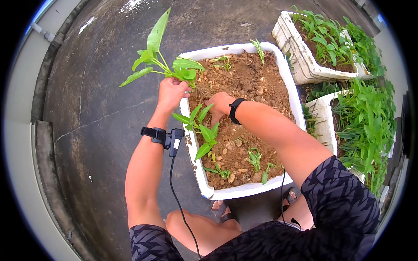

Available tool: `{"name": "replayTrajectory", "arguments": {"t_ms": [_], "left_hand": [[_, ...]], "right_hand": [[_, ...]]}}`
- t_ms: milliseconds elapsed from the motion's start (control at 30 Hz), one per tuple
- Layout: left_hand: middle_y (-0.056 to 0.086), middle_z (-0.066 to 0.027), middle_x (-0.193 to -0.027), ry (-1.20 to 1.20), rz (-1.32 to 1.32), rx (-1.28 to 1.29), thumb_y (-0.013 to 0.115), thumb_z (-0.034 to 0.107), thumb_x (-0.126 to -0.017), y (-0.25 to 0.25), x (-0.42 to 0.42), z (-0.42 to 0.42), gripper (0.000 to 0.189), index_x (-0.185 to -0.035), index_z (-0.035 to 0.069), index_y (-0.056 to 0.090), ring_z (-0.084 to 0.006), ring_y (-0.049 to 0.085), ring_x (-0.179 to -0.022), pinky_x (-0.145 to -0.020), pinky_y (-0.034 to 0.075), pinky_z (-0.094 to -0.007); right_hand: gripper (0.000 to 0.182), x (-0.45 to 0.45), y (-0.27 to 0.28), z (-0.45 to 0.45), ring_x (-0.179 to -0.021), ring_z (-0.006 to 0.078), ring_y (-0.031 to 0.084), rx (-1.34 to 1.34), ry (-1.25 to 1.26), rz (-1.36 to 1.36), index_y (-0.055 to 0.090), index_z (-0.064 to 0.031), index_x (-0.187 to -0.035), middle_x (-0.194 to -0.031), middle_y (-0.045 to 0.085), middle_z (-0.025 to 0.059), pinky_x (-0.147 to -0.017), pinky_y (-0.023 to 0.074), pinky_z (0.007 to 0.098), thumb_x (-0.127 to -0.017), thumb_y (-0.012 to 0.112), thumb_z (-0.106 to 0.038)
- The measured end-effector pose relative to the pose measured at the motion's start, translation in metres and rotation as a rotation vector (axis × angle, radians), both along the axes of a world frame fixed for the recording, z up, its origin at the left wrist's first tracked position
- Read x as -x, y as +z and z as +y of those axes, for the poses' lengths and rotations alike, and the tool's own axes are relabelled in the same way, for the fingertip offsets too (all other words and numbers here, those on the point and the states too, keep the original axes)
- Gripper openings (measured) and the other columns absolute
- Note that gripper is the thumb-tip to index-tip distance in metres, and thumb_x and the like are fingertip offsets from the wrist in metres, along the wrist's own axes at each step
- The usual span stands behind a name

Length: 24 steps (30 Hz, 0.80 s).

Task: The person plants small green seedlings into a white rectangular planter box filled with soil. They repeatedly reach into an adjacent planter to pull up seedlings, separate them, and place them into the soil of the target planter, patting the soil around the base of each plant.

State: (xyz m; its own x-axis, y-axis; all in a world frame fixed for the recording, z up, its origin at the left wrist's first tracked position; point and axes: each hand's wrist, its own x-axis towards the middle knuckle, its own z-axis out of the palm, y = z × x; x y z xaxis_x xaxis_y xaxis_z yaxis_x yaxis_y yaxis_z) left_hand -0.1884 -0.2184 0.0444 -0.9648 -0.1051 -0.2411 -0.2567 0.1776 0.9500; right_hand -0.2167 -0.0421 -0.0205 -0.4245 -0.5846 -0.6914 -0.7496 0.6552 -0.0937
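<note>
My left hand grips a leafy green plant by the base of its stems, above the left rim of a white foam box. The plant's thin roots hang over the brown soil that fills the box. My right hand reaches down into the soil just below those roots. Its fingertips are hidden, so whether they hold anything is unclear. A smaller upright plant with pointed leaves grows along the left wall, beside my right hand.
Small wilted seedlings stand in the near soil, with another seedling at the far end. To the right are two more foam boxes, one far and one near, full of greens. A black cable runs from my left wrist device.
</note>
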Motion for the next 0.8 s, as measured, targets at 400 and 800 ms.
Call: {"name": "replayTrajectory", "arguments": {"t_ms": [400, 800], "left_hand": [[0.074, -0.0131, -0.092, 0.0, -0.048, 0.138, 0.065, 0.008, -0.086, -0.049, -0.01, 0.008, 0.023, -0.104, -0.006, 0.068, -0.0203, 0.073, -0.08, -0.07, 0.06, -0.035], [0.07, -0.0274, -0.099, -0.108, 0.048, 0.683, 0.063, 0.015, -0.082, -0.05, -0.011, 0.025, 0.029, -0.104, -0.003, 0.068, -0.0453, 0.066, -0.099, -0.086, 0.052, -0.0507]], "right_hand": [[0.056, -0.025, -0.009, 0.0, -0.098, 0.0278, 0.072, 0.0, -0.073, 0.059, 0.077, -0.0118, -0.106, -0.102, 0.075, 0.0066, -0.082, 0.0583, 0.0427, -0.072, 0.077, -0.057], [0.054, -0.021, -0.001, -0.001, -0.104, 0.0261, 0.071, -0.001, -0.209, 0.002, 0.077, -0.0118, -0.107, -0.106, 0.075, 0.0065, -0.087, 0.0569, 0.0402, -0.072, 0.08, -0.052]]}}
